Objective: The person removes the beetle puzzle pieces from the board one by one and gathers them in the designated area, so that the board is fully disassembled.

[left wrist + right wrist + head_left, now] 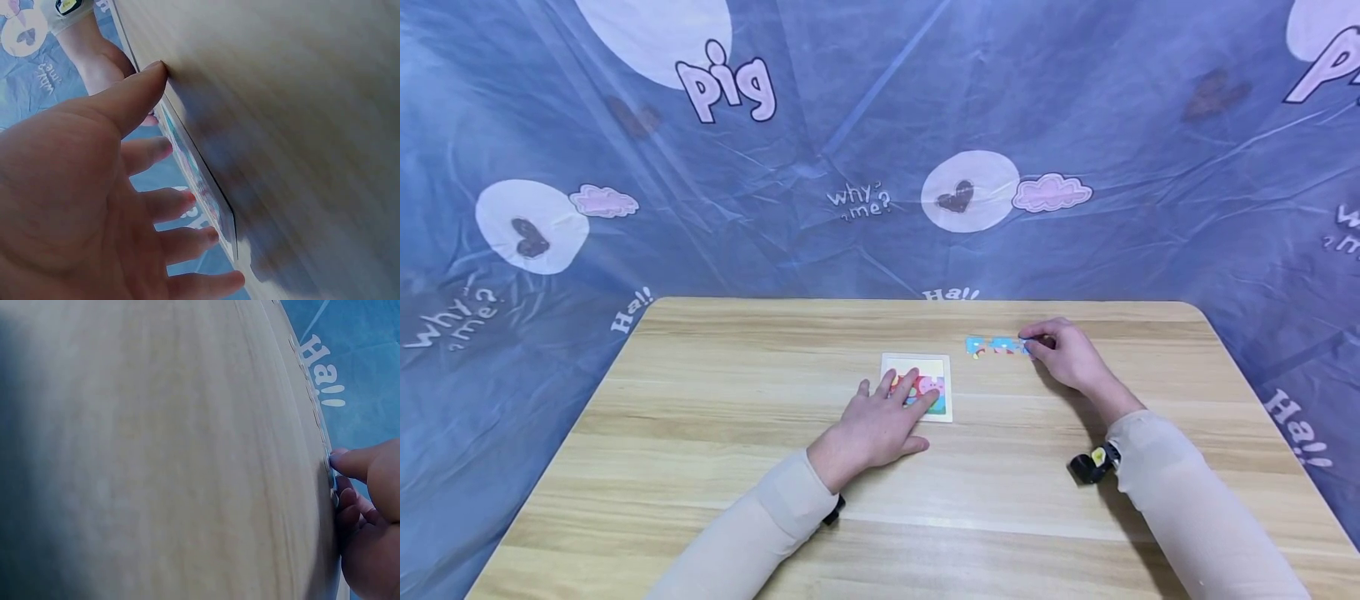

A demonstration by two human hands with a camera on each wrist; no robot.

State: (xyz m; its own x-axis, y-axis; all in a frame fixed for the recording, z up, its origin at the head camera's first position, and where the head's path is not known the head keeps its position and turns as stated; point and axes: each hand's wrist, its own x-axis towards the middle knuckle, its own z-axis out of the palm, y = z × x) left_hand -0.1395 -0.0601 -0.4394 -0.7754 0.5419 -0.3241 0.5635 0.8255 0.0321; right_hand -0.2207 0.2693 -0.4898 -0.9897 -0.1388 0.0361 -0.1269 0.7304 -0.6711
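Observation:
A small jigsaw puzzle in a white frame (951, 387) lies flat on the table, its lower part filled with colourful pieces and a pale strip bare along the top. My left hand (880, 425) rests over it with fingers spread, hiding part of the picture; in the left wrist view those fingers (181, 205) reach across the puzzle's edge. Right of the frame, loose blue puzzle pieces (1002, 344) lie in a row. At the row's right end my right hand (1067, 357) pinches a blue puzzle piece (1026, 343) between thumb and fingers, partly covering it.
The wooden table (700, 433) extends on all sides of the hands. A blue printed cloth (850, 250) hangs along its back and sides. Black wrist cameras (1093, 463) sit at both sleeve cuffs, close above the tabletop.

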